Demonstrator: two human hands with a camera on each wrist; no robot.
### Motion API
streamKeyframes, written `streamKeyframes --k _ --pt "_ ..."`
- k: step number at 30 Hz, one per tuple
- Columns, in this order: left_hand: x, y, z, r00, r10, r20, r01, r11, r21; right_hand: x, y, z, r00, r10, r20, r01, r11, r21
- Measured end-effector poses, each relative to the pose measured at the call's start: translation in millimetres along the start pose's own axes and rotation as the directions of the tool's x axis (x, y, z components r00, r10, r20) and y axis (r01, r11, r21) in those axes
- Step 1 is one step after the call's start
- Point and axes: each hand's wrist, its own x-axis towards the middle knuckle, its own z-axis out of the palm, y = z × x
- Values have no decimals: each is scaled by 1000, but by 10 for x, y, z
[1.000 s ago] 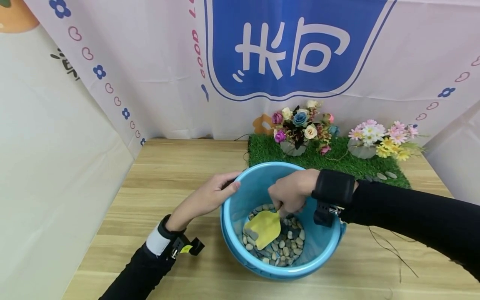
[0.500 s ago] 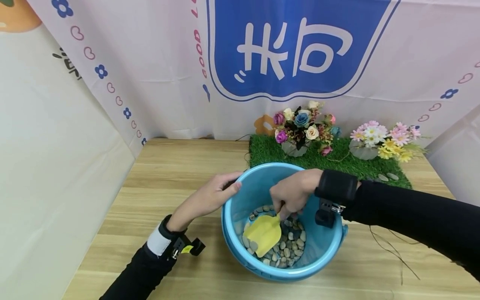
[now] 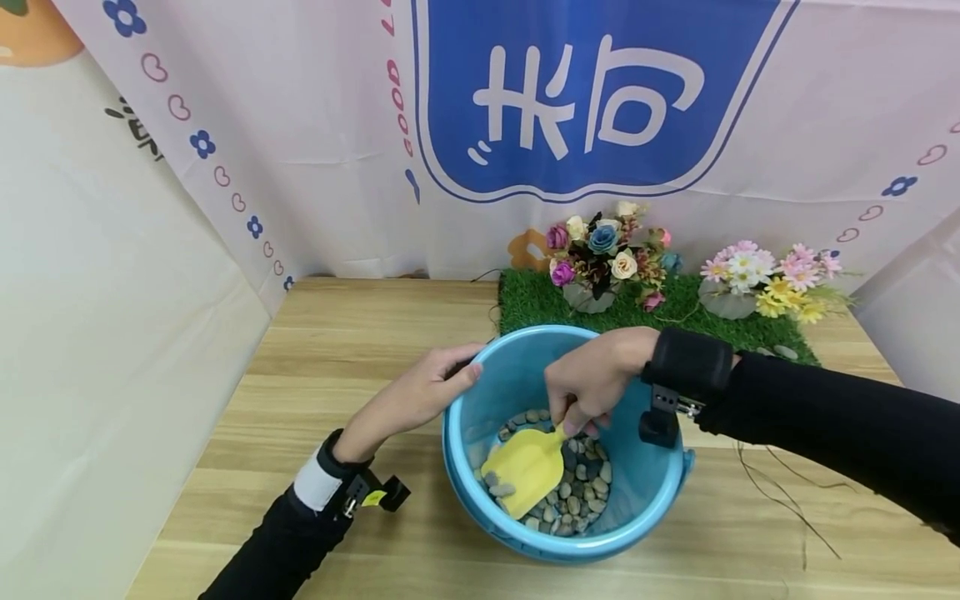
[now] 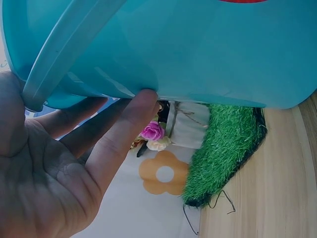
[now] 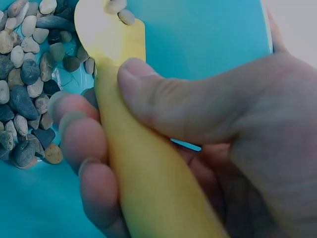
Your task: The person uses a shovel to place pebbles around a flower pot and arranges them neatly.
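A light-blue bucket stands on the table with several pebbles at its bottom. My left hand holds its left rim, the thumb at the edge and the fingers along the outer wall. In the left wrist view the fingers lie against the blue side, beside the bucket's handle. Inside the bucket my right hand grips the handle of a yellow toy shovel. The thumb presses along the handle top, with the other fingers curled below. A few pebbles lie on the blade.
Behind the bucket lies an artificial grass mat bearing a pot of roses and a pot of daisies. Dark thin strands lie on the wooden table at the right. A printed cloth hangs behind.
My right hand and forearm have risen slightly, and the shovel blade has shifted down-left within the bucket, with pebbles on it. My left hand has stayed at the rim.
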Motion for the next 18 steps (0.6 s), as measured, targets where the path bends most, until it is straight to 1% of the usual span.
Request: streamKeyframes --k 4,9,16,18 --pt "5 -2 1 1000 1 -1 -1 1000 3 -15 9 -2 1000 -13 1 13 1000 -1" --pt "9 -11 5 1000 1 -3 -1 1000 -10 -51 15 -24 999 -53 6 53 999 4" --pt "14 -25 9 1000 8 -2 -8 1000 -22 -141 -4 -69 993 -115 13 115 993 42" --pt "16 -25 8 1000 7 -1 -7 1000 -21 -175 -6 -83 993 -115 11 114 992 57"
